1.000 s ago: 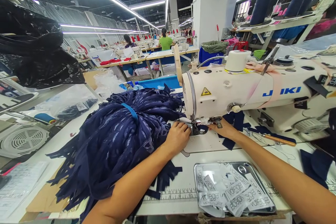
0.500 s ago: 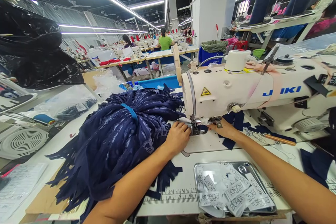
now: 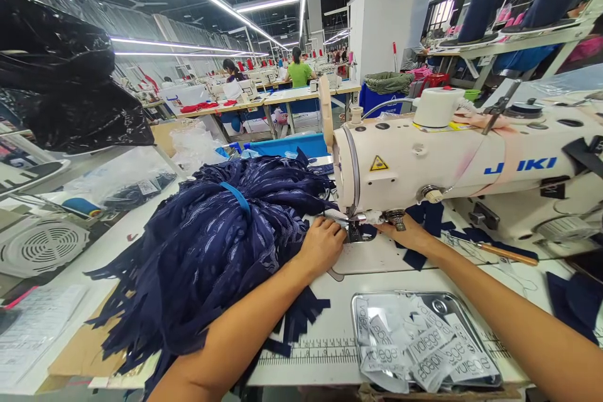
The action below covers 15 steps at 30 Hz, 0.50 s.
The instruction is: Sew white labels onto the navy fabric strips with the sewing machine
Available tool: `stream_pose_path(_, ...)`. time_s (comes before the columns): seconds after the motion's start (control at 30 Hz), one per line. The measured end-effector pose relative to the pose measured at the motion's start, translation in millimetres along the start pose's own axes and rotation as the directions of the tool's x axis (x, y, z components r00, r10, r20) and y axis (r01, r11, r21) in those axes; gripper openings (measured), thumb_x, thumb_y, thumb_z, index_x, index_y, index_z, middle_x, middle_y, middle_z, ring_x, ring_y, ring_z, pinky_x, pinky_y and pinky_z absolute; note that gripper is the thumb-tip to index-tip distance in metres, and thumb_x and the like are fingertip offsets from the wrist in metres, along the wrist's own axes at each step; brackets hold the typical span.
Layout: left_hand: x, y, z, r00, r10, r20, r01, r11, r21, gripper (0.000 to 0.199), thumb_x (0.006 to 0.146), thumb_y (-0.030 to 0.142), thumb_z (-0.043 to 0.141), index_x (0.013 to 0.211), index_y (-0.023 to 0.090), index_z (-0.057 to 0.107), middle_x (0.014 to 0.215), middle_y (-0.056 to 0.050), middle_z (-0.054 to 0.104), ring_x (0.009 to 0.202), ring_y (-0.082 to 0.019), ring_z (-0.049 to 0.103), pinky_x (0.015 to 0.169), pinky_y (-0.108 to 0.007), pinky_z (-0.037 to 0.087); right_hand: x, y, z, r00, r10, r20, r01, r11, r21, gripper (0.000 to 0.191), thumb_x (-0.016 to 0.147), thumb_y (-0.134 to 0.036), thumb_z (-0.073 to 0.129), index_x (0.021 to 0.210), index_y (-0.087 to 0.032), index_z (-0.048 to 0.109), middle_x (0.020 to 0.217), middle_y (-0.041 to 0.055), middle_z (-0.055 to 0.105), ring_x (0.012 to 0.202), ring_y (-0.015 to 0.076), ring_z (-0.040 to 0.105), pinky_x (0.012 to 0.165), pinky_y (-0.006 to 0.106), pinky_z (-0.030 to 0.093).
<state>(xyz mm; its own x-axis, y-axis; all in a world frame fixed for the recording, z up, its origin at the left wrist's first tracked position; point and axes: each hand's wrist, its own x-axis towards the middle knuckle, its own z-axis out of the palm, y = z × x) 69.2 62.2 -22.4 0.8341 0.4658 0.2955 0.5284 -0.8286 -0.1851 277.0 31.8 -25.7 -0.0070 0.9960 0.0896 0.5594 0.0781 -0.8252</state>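
My left hand is closed, with curled fingers pressed down just left of the sewing machine's presser foot. What lies under those fingertips is hidden. My right hand reaches in from the other side, its fingertips closed at the edge of a small navy fabric piece by the needle area; a knob partly covers them. Beside my left hand lies a big bundle of navy lace strips, tied with a blue band. The white sewing machine stands over both hands.
A metal tray of white printed labels sits at the front edge. Wooden-handled tweezers and navy scraps lie right of my hand. A black plastic bag hangs at left. People work at machines farther back.
The whole view has shifted slightly, with things appearing a little farther right. Both hands keep their places at the presser foot, and the bundle and tray stay put.
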Motion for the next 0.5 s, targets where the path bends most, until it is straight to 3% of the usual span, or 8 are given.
stream_pose_path(0.13, 0.6, -1.3, -0.9, 1.0, -0.028, 0.005, 0.028, 1.0, 0.002, 0.017, 0.082, 0.013, 0.043, 0.084, 0.013, 0.06, 0.082, -0.007, 0.061, 0.081, -0.02, 0.054, 0.077, -0.035, 0.038, -2.9, 0.7, -6.7, 0.999, -0.04, 0.018, 0.041, 0.999, -0.022, 0.029, 0.066, -0.044, 0.052, 0.051, -0.019, 0.053, 0.056, 0.0028, 0.058, 0.061, 0.0196, 0.056, 0.06, 0.032, 0.046)
stream_pose_path(0.27, 0.1, -1.1, -1.7, 0.998, -0.067, 0.0, 0.067, 0.998, 0.007, 0.018, 0.082, 0.015, 0.042, 0.083, 0.012, 0.06, 0.085, -0.009, 0.06, 0.086, -0.022, 0.053, 0.079, -0.036, 0.037, -7.5, 3.1, -15.1, 0.963, -0.177, 0.205, 0.193, 0.979, -0.063, 0.02, 0.068, -0.027, 0.046, 0.064, -0.02, 0.065, 0.071, 0.0032, 0.066, 0.079, 0.0209, 0.062, 0.076, 0.032, 0.047)
stream_pose_path(0.37, -0.8, 0.3, -1.9, 0.997, -0.072, 0.003, 0.072, 0.997, 0.003, 0.016, 0.081, 0.015, 0.044, 0.084, 0.012, 0.059, 0.09, -0.01, 0.06, 0.088, -0.022, 0.052, 0.08, -0.037, 0.037, -10.7, 4.2, -19.2, 0.924, -0.244, 0.294, 0.314, 0.923, -0.222, 0.027, 0.07, -0.02, 0.041, 0.073, -0.023, 0.068, 0.078, 0.0023, 0.068, 0.086, 0.0195, 0.062, 0.08, 0.031, 0.046)
stream_pose_path(0.5, 1.3, -2.3, -1.0, 0.996, -0.086, 0.012, 0.086, 0.996, -0.029, 0.015, 0.078, 0.012, 0.044, 0.086, 0.012, 0.057, 0.092, -0.009, 0.06, 0.087, -0.022, 0.053, 0.079, -0.037, 0.037, -14.1, 2.3, -20.2, 0.903, -0.291, 0.316, 0.406, 0.82, -0.405, 0.033, 0.073, -0.015, 0.036, 0.077, -0.023, 0.068, 0.084, 0.0022, 0.069, 0.085, 0.0179, 0.063, 0.077, 0.03, 0.047)
